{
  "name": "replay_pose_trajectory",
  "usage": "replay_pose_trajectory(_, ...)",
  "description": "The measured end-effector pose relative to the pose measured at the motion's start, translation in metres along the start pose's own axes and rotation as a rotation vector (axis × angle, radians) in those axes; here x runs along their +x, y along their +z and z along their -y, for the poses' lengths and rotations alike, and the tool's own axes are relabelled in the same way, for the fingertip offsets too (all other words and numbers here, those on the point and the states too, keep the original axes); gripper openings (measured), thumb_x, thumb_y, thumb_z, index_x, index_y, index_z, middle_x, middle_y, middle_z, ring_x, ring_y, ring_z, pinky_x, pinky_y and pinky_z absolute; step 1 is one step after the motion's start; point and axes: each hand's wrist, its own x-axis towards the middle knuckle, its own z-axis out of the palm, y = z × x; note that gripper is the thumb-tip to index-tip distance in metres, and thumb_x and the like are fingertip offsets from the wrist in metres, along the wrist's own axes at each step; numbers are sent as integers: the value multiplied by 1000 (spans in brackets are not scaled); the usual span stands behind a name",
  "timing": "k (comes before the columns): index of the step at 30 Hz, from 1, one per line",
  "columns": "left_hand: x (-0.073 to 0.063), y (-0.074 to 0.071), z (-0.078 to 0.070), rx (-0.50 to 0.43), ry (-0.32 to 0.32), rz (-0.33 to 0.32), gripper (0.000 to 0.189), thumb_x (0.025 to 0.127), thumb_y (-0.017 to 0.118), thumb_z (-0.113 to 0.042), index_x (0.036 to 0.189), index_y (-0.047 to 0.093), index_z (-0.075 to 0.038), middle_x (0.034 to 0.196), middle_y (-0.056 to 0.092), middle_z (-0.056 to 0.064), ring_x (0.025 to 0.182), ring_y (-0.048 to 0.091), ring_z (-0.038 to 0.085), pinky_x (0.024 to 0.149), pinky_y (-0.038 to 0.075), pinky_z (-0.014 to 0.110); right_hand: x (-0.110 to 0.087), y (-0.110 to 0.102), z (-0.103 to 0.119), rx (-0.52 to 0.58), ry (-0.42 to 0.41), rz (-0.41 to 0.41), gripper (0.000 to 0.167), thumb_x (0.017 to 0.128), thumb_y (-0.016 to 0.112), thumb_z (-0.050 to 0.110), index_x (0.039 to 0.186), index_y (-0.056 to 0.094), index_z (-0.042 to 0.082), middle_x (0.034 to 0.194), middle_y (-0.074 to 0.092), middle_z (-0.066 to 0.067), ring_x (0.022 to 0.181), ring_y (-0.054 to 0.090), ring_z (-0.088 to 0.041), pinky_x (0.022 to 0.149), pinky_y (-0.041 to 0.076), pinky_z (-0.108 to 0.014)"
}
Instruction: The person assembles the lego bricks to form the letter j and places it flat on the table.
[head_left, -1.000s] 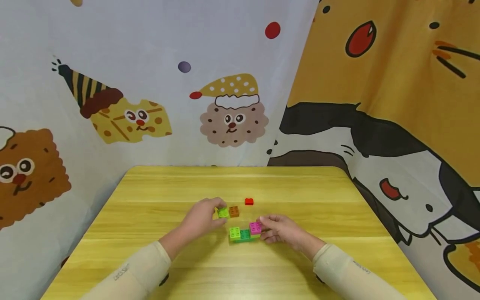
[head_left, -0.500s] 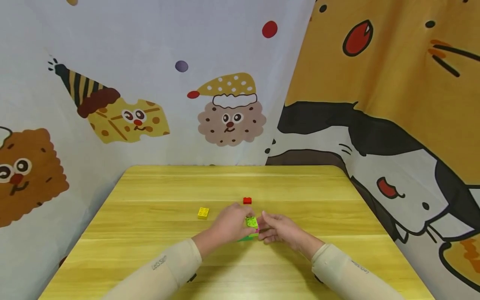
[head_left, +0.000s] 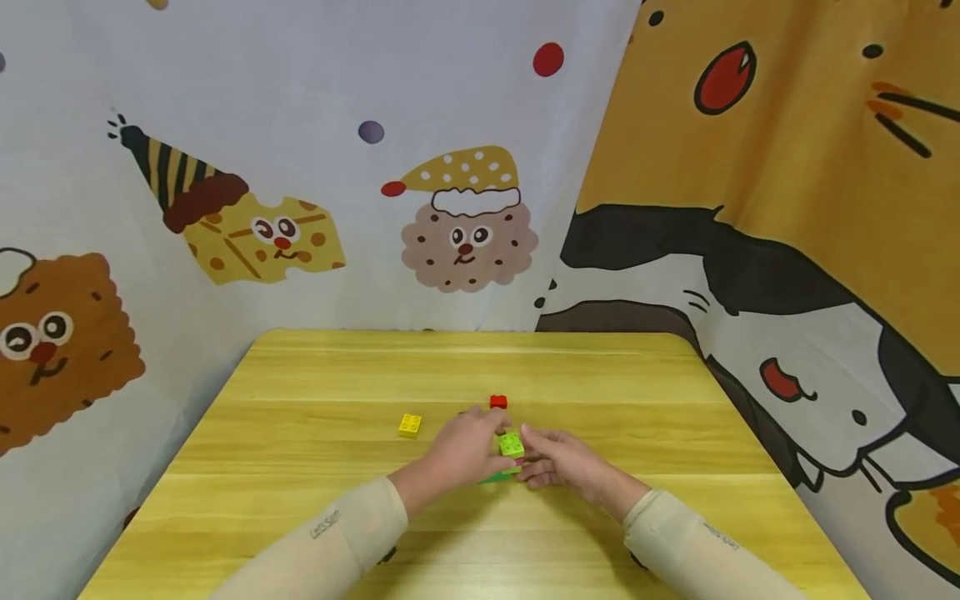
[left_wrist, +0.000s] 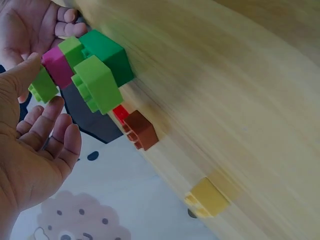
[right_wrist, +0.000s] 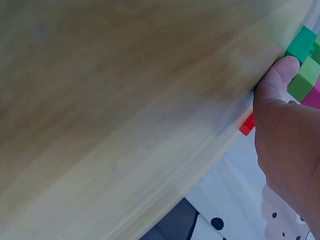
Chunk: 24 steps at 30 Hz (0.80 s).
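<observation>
My left hand [head_left: 465, 446] pinches a lime-green toy building brick [left_wrist: 43, 87] between thumb and fingers, close against the top of a magenta brick [left_wrist: 58, 67]. Beneath the magenta is another lime brick [left_wrist: 71, 50], which sits on the long dark green brick [left_wrist: 110, 57]. A further lime brick [left_wrist: 98, 85] stands on the dark green one's other end. Around the right end of this stack my right hand [head_left: 573, 462] holds its fingers loosely curled, one fingertip right at the lower bricks in the right wrist view. In the head view my left hand hides much of the stack.
On the wooden table [head_left: 300, 375] a yellow brick [head_left: 409, 426] lies to the left. A red brick [head_left: 498, 402] is behind the hands. The brown brick [left_wrist: 142, 130] shows in the left wrist view. A cartoon-printed cloth [head_left: 300, 108] hangs behind the table.
My left hand has taken the loose lime brick and moved right and nearer, bringing it over the magenta brick. The yellow brick has come into view. My right hand has stayed at the stack.
</observation>
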Motion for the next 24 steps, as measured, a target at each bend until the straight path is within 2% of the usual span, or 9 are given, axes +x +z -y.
replay_pose_trajectory(6,-12,-2,16,-72,-54,27,69,87,87,-52,139,65,-13,128,74,3,114,68,23,91,61,40,-1,0,1,3,-7,-11,76,109,49,60,150,50,-4,139,70,-18,113,75,-28,96,63,-40)
replay_pose_trajectory(12,-34,-5,43,-111,-109,43,72,83,91,-51,138,66,-12,130,72,4,119,66,27,96,60,46,-5,-1,8,82,-47,4,74,109,56,51,166,33,11,145,63,-21,125,70,-36,105,59,-51)
replay_pose_trajectory(15,-42,-4,51,-89,-109,55,71,81,91,-51,134,67,-11,127,74,4,117,66,27,95,60,47,-6,-1,12,118,-80,32,67,111,58,43,166,33,15,163,45,-23,142,56,-43,109,55,-59)
replay_pose_trajectory(18,-47,-2,56,-75,-99,67,68,81,91,-50,132,68,-11,125,75,4,112,68,26,91,60,46,-4,1,13,141,-97,52,58,110,60,34,162,43,15,172,30,-22,145,52,-43,110,53,-61)
replay_pose_trajectory(20,-49,-1,58,-69,-95,68,66,82,91,-49,132,68,-12,124,75,4,110,69,24,90,60,44,-3,3,13,135,-102,51,55,109,64,30,158,49,11,166,38,-21,138,59,-38,109,54,-60)
replay_pose_trajectory(24,-52,1,60,-69,-96,65,63,83,91,-48,130,68,-13,122,76,4,108,70,23,91,61,45,-3,12,12,102,-110,24,54,104,72,26,151,56,5,142,60,-16,120,70,-34,106,58,-53)
